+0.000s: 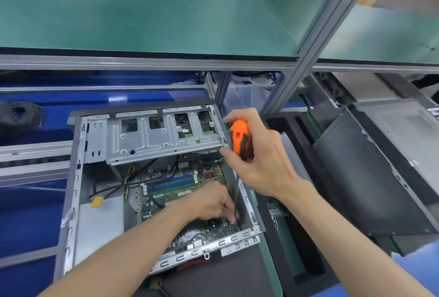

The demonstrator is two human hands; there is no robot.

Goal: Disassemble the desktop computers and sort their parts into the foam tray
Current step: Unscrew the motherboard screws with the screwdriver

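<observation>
1. Head view: I looked down on a factory bench with a green shelf [147, 16] above the open computer case [76, 177].
2. My right hand [259, 154] clenched round the orange screwdriver [240, 137], its shaft dropping into the case's near right corner.
3. My left hand [211, 201] had fingers curled at the tip; whether they pinched a screw I cannot tell.
4. The motherboard [180, 192] lay flat inside the case. I judged it light, stiff and fragile, best lifted by its edges.
5. The dark foam tray [299, 237] sat just right of the case.
</observation>
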